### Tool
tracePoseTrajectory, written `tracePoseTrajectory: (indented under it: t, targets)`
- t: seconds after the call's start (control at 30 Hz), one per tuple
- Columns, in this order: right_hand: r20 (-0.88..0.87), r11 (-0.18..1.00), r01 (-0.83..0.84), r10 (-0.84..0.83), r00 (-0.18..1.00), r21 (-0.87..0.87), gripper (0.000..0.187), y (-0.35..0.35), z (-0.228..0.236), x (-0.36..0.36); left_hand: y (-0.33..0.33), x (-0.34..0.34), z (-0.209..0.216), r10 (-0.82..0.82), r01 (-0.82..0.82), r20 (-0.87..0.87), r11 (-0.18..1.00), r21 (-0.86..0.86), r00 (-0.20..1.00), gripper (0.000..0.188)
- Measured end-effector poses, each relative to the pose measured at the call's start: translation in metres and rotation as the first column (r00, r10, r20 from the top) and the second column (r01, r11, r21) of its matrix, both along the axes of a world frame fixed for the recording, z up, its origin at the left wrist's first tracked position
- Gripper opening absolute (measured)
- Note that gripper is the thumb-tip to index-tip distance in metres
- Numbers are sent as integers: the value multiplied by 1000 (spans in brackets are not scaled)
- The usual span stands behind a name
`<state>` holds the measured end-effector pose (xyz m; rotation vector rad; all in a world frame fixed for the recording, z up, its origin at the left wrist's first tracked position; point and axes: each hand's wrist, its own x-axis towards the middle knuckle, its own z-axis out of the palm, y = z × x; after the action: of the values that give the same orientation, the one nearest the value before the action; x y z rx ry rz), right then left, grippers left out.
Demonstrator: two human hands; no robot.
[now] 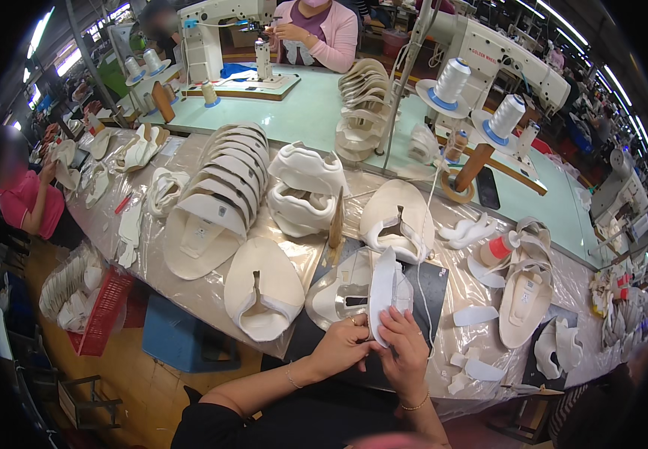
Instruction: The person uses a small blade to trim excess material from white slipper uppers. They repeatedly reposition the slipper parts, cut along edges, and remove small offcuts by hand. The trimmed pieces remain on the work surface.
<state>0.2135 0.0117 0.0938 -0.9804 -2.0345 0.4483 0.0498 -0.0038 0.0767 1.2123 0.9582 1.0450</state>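
Both my hands work at a cream shoe upper point(339, 288) with a white curved piece point(382, 295) standing along its right side. With bent fingers, my left hand point(341, 346) pinches the upper's near edge. My right hand point(405, 343) is closed round the lower end of the white piece, fingers on its face and thumb near the left fingertips. What lies between the thumbs is hidden. A dark mat point(434, 288) is underneath. Just beyond lies another cream upper point(397, 213), and to the left a finished-looking upper point(264, 288) rests on the plastic-covered table.
Rows of stacked uppers point(223, 187) and folded white pieces point(309, 183) stand behind. A red thread spool point(497, 248) and loose white cut pieces point(475, 316) lie right. Sewing machines point(488, 60) stand beyond; a person in pink point(331, 37) sits opposite. A red basket point(103, 310) is at lower left.
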Motion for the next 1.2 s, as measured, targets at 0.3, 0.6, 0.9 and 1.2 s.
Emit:
tracePoseTrajectory:
  t: [0.3, 0.6, 0.9, 1.2]
  targets:
    - [-5, 1000, -1, 1, 1000, -1, 23, -2, 1, 0, 0, -1, 2, -7, 7, -15, 1000, 21, 1000, 10]
    - [-5, 1000, -2, 2, 1000, 9, 26, -3, 1, 0, -2, -1, 4, -8, 8, -18, 1000, 5, 1000, 12]
    - [0, 1000, -7, 7, 1000, 19, 28, -2, 0, 1, -2, 0, 9, 5, -5, -35, 1000, -12, 999, 13]
    - [-1, 1000, -13, 13, 1000, 26, 29, -1, -1, 2, -1, 0, 10, 2, -3, -42, 1000, -23, 999, 12]
